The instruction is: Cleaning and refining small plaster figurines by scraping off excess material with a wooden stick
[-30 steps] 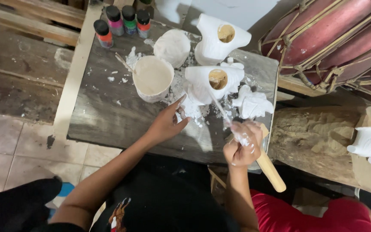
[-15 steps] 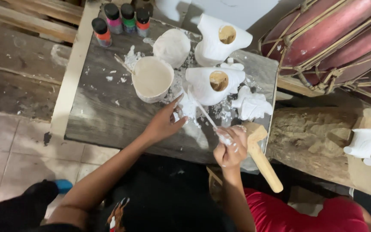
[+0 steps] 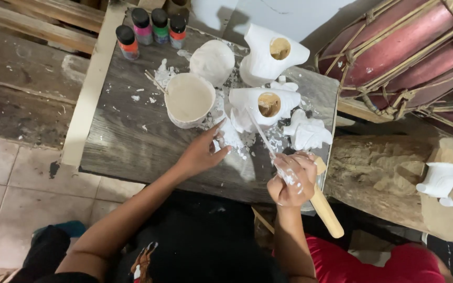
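Note:
My left hand (image 3: 200,153) rests on a grey wooden board (image 3: 132,136), its fingers touching a small white plaster piece (image 3: 227,135) amid white crumbs. My right hand (image 3: 291,180), smeared with white, grips a thin stick-like tool (image 3: 260,133) whose tip points up toward a white plaster figure with a round hollow (image 3: 266,102). A wooden-handled tool (image 3: 324,207) lies under and beside my right hand. A cup of pale plaster mix (image 3: 189,99) stands just beyond my left hand.
Several small paint bottles (image 3: 151,27) stand at the board's far left. A second hollow white figure (image 3: 271,54), a white lump (image 3: 213,61) and a small white figurine (image 3: 307,131) lie nearby. A carved log (image 3: 384,178) and red drums (image 3: 410,47) are at right.
My right hand with the thin tool has shifted slightly left and up along the board's near edge. My left hand stays on the small plaster piece.

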